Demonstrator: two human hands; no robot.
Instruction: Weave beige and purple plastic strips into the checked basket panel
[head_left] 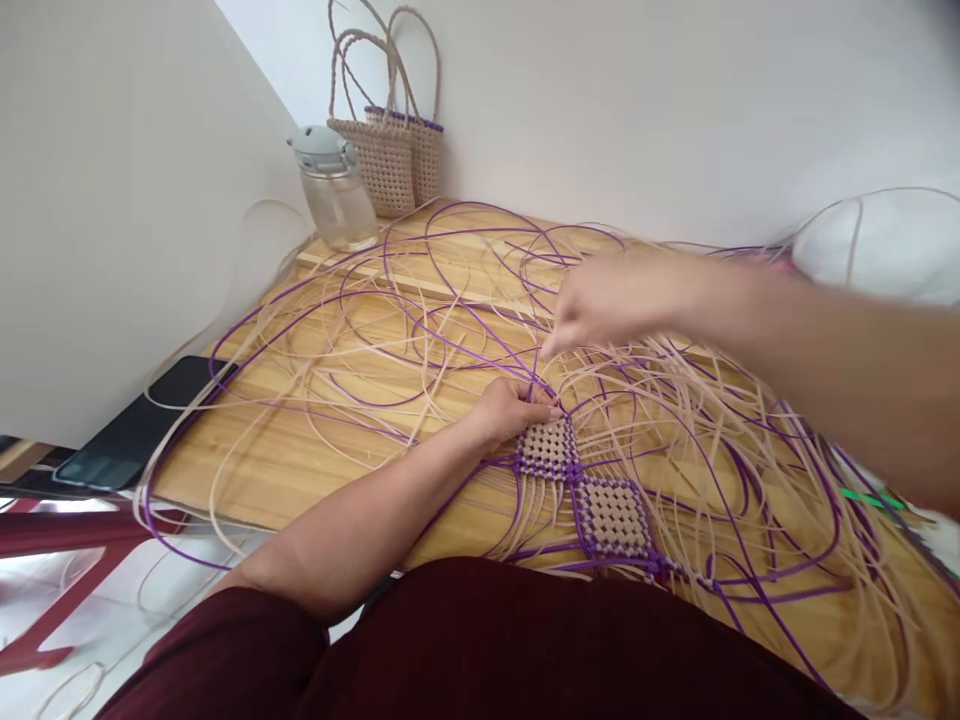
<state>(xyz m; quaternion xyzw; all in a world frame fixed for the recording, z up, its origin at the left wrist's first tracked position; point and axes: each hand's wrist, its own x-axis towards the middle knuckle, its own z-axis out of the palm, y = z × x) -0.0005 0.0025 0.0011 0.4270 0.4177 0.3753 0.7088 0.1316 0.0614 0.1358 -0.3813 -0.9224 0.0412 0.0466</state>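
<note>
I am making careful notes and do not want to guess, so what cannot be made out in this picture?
All in the head view:
Right hand: motion blur hides whether it grips a strand.
Left hand: its own back hides some fingertips.
Rear basket: partly hidden by the front basket.
What lies below the lower woven square: hidden by the shirt.
White bundle: cut off by the right edge.

Wood tbl [277,480] sits nr whitish wall [615,110] & grey panel [135,210], w/ red frame [90,590] (cut off) above flr [127,630].
</note>
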